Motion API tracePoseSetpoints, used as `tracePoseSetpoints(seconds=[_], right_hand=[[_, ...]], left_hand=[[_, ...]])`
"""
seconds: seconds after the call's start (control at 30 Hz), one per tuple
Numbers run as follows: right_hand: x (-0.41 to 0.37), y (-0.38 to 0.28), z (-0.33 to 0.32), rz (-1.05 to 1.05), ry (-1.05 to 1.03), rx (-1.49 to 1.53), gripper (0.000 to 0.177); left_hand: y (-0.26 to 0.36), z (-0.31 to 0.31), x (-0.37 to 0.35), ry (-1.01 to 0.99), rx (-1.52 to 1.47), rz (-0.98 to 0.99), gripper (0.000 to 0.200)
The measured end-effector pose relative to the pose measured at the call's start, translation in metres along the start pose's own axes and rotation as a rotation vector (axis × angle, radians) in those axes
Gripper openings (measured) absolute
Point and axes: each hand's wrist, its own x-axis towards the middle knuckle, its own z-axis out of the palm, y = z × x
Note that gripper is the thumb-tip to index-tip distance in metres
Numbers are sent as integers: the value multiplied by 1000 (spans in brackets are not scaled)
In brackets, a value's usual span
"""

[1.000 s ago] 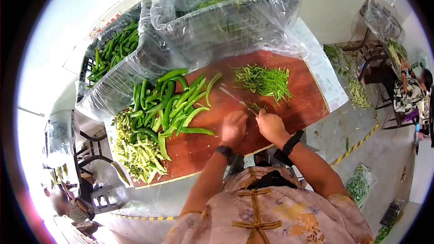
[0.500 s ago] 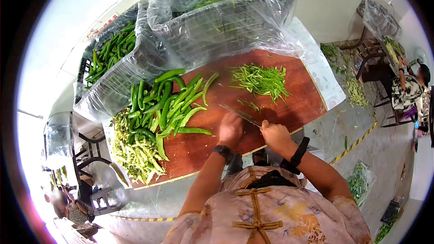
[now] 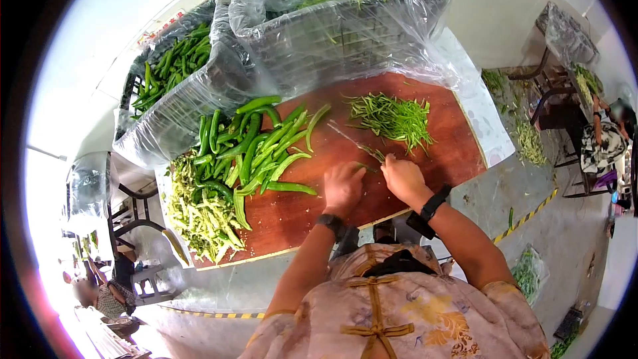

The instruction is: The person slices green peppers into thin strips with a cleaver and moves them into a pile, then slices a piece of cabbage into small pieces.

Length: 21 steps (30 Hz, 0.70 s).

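Observation:
My right hand [image 3: 403,181] is closed round the handle of a knife [image 3: 352,138], whose thin blade points up and left over the board. Beside it, my left hand [image 3: 343,187] is slightly blurred, its fingers curled down at a green pepper piece [image 3: 365,167]. A heap of thin green pepper shreds [image 3: 392,118] lies beyond the blade. To the left are whole and halved green peppers [image 3: 256,153], with a pile of pale pepper cores and seeds [image 3: 199,216] nearer the board's left edge.
The reddish-brown board [image 3: 286,223] lies on a table. Behind it stand a plastic-lined crate [image 3: 339,40] with some green shreds inside and another crate of whole peppers [image 3: 176,63]. People sit at tables on both sides. A bag of greens [image 3: 528,272] is on the floor.
The knife's blade has swung to point further up, and my right hand has shifted slightly upward. My left hand stays close by, a little lower. The view has shifted slightly.

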Motion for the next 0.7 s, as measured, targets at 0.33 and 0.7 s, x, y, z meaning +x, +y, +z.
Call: tracePoseSetpoints(seconds=[0.33, 0.7], right_hand=[[-41, -3, -12, -85, -15, 13, 22], [-27, -4, -10, -151, -68, -38, 19]], left_hand=[[-2, 0, -1, -50, 45, -19, 20], [-8, 6, -9, -94, 34, -42, 21]])
